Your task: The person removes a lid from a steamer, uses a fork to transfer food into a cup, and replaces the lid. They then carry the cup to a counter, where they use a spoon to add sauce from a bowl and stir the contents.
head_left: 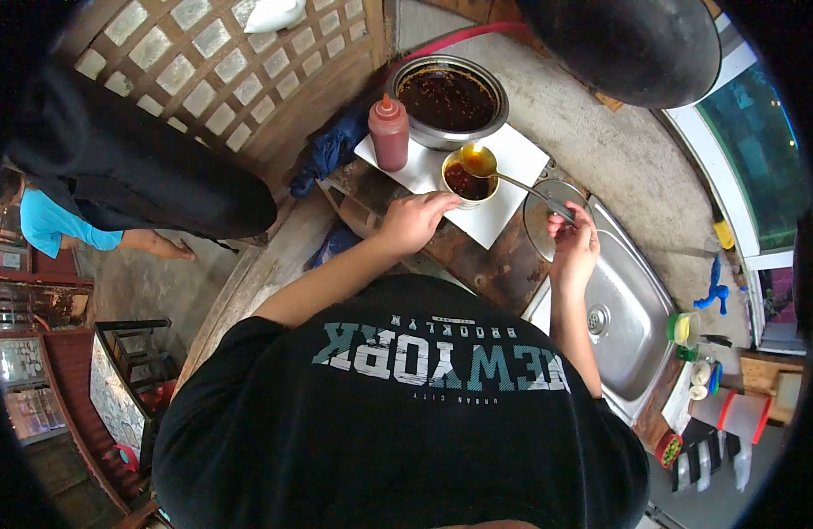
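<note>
My right hand point(576, 240) is closed on the dark handle of a metal ladle point(479, 161). The ladle's bowl, with orange-brown liquid in it, is over a small cup point(469, 183) of dark sauce. My left hand point(417, 219) touches the near left side of this cup with its fingertips; its fingers lie close together. The cup stands on a white board point(493, 231). On the board's left part a squeeze bottle point(390, 139) of red sauce stands upright. Just behind the cup is a large metal pot point(500, 113) of dark, oily sauce with bits floating in it.
A steel sink point(631, 304) lies to the right, with a round lid point(540, 220) at its upper left. A big black pan point(631, 44) hangs at the top right. Sponges point(682, 329) sit beyond the sink. Another person point(63, 220) in blue is at the far left.
</note>
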Demonstrator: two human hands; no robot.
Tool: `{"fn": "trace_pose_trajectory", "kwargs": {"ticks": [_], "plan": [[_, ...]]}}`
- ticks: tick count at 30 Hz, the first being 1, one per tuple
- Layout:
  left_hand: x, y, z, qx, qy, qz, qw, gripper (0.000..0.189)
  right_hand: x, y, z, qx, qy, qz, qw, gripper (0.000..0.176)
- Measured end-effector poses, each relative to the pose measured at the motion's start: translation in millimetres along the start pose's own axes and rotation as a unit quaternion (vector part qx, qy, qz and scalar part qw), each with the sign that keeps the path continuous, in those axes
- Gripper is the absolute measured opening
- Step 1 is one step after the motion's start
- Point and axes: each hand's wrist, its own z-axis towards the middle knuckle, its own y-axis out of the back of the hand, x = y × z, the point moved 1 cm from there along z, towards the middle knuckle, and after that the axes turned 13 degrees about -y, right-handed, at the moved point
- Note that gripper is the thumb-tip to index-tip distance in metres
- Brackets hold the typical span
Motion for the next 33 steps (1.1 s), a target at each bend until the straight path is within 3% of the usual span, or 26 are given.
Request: {"fn": "trace_pose_trajectory", "kwargs": {"ticks": [6,14,18,22,33], "plan": [[1.1,-0.5,-1.7,0.035,0.051,-0.02,0.998,0.018,29.6,-15.5,3.1,0.008,0.047,0.003,0.999,0.03],[2.9,-2.7,-2.1,0.009,0.014,-0.002,1.0,0.017,40.5,-73.2,73.0,0.042,0.074,-0.014,0.996,0.029],[3.7,-5.1,-2.7,0.017,0.014,0.005,1.0,0.015,5.3,-90.7,110.9,0.091,0.146,-0.179,0.969,0.022],[0.4,-3.4,-1.0,0.002,0.0,-0.007,1.0,0.015,-11.1,-97.9,103.9,0.085,0.155,-0.296,0.939,0.022],[1.7,-2.4,-0.2,-0.014,-0.015,0.004,1.0,0.015,-13.1,-78.0,119.7,0.044,-0.017,-0.035,0.998,0.027]]}}
